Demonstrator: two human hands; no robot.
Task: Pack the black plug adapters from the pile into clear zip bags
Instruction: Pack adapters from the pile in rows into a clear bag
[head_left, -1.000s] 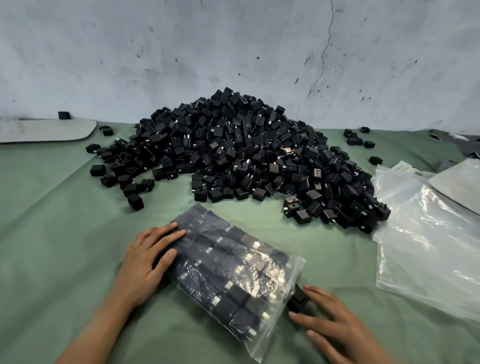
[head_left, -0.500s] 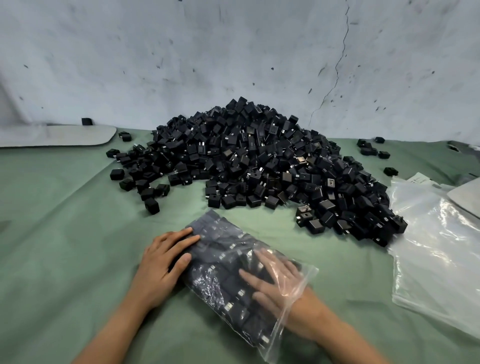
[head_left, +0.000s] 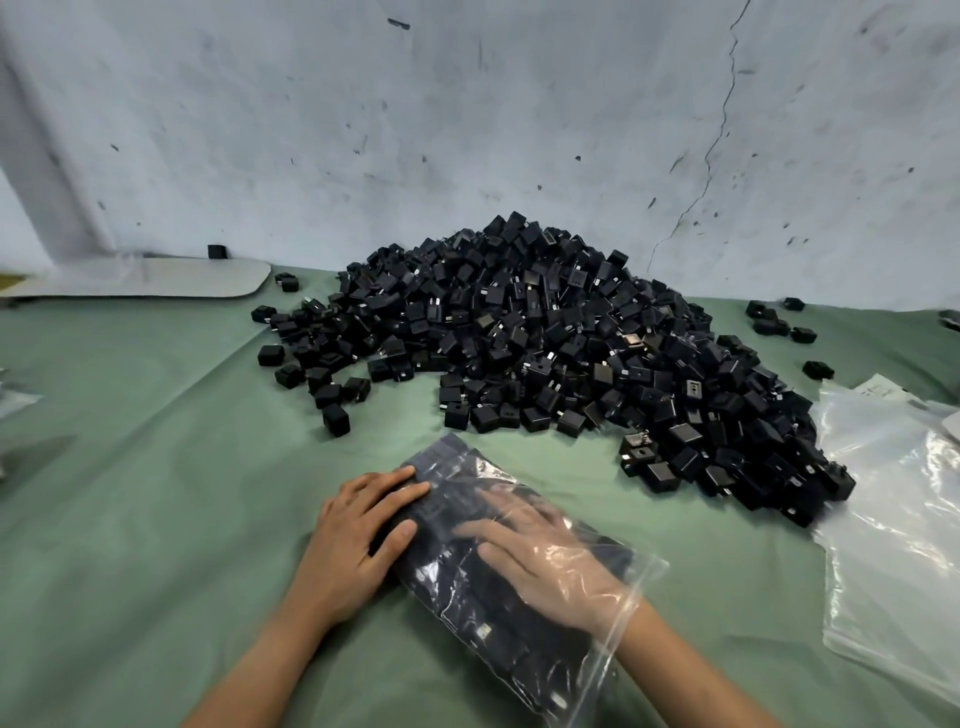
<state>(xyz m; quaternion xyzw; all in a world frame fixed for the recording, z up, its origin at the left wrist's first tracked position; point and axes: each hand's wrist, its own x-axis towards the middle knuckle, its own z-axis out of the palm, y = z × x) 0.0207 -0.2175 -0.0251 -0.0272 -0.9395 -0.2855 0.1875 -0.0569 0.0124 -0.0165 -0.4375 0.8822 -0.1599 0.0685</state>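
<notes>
A big pile of black plug adapters lies on the green cloth at the middle back. In front of it a clear zip bag full of adapters lies flat. My left hand rests flat on the bag's left edge, fingers straight. My right hand is inside the bag through its open mouth at the lower right, fingers spread flat over the adapters, seen through the plastic.
A stack of empty clear bags lies at the right. Loose adapters are scattered left of the pile and a few at the far right. A grey flat board lies at the back left against the wall.
My right hand left the table beside the bag's mouth and slid inside the bag, further in now. The left hand stayed on the bag's left edge.
</notes>
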